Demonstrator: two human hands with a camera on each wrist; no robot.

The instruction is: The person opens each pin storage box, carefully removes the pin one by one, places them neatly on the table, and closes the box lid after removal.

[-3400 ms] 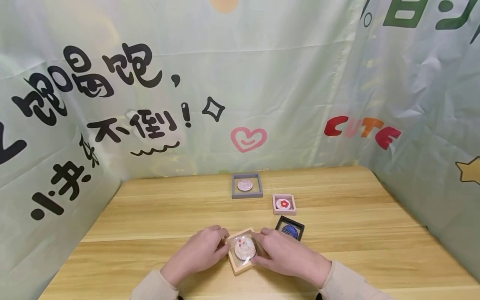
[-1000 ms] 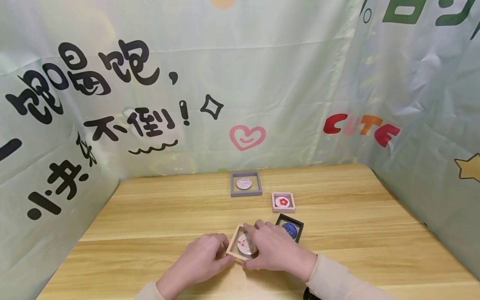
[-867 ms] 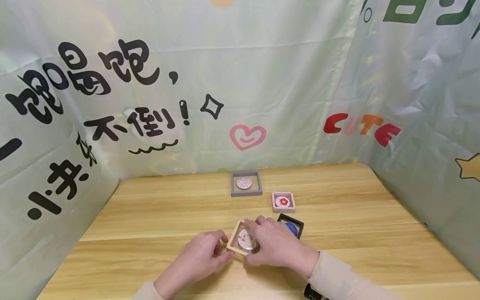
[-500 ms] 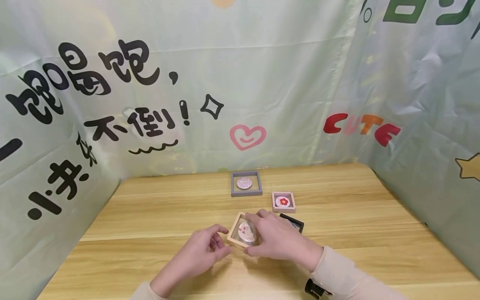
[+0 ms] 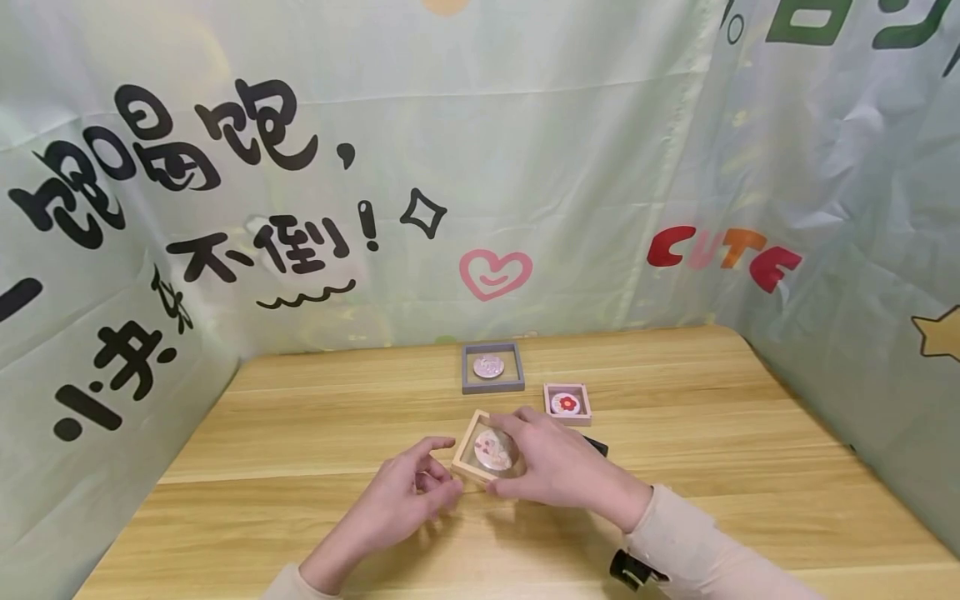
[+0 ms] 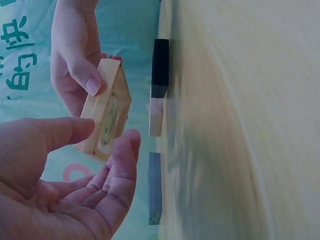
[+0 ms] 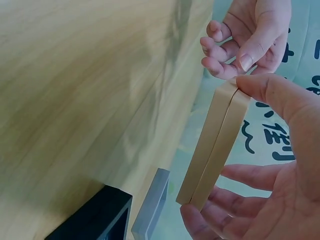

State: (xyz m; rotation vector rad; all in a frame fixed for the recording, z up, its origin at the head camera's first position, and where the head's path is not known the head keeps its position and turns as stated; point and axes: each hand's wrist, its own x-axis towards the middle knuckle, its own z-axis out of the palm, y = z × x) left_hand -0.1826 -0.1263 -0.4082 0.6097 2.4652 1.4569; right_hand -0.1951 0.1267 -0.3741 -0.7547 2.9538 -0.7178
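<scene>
My right hand grips a square light-wood display frame by its right side, thumb on the near edge and fingers on the far one. Behind its clear film sits a round pale pinkish badge. The wrist views show the wooden frame tilted and held above the table, its two halves pressed together with a thin seam. Left of it, my left hand is apart from the frame, its fingers loosely bent and holding nothing.
On the table, a grey frame with a lilac badge stands at the back. A small pink frame with a red-flower badge is nearer. The black frame is mostly hidden behind my right hand. Printed cloth hangs around the table.
My right hand has raised the wooden frame up and away from me, covering more of the black frame. My left hand has let go of its left edge and its fingers have spread.
</scene>
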